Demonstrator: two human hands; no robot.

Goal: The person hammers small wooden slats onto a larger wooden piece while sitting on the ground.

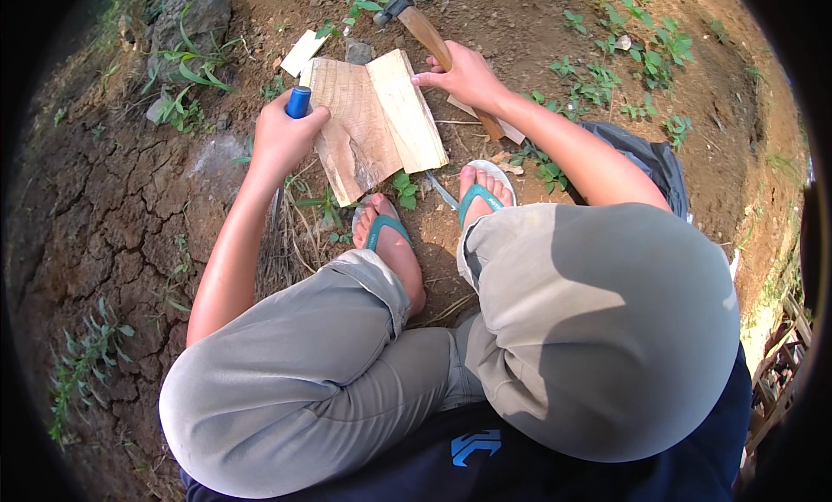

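My left hand [284,136] is closed around a tool with a blue handle [298,102]; the handle's end points up and away, and the rest of it is hidden. Beside this hand lies a wide, rough piece of pale wood [351,103] on the ground. A narrower wood piece [406,108] rests against its right side, at a slight angle. In my right hand [468,76] is a claw hammer [425,36], gripped partway along its wooden handle. The hammer's metal head is raised at the far end, beyond the wood.
My feet in teal flip-flops [387,231] are just nearer than the wood. A small wood offcut [302,51] and a grey stone [358,51] lie behind it. Dark plastic [637,160] sits under my right forearm. A large rock [189,34] stands at far left, with weeds around.
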